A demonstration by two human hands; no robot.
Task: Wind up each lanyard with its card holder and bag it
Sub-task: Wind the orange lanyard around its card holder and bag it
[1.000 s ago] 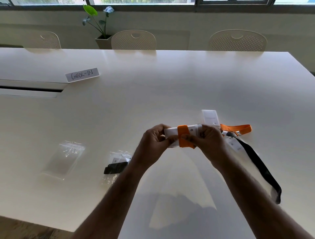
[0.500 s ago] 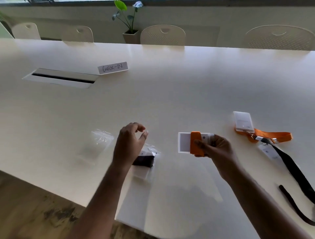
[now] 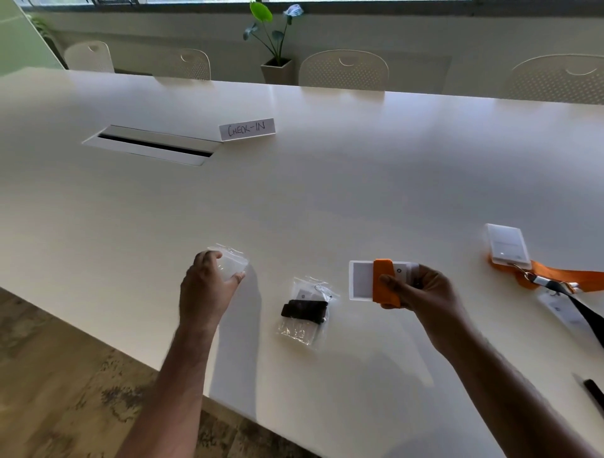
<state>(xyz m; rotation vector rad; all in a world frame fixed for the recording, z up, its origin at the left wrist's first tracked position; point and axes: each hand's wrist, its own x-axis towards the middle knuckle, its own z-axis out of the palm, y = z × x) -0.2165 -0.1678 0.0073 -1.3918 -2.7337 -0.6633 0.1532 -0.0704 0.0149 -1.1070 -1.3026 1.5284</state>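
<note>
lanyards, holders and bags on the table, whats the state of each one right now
orange lanyard bundle: wound round its card holder, held in the right hand, not bagged
empty clear bag: on the table, left hand grasping it
bagged black lanyard: wound, inside its bag
second orange lanyard: loose, holder attached
black lanyard: loose, unwound

White table (image 3: 327, 183), chairs (image 3: 343, 70), wood floor (image 3: 65, 376)

Bright daylight from the far windows (image 3: 294, 2) glares off the white table (image 3: 327, 196); edges bow, slight blur.
</note>
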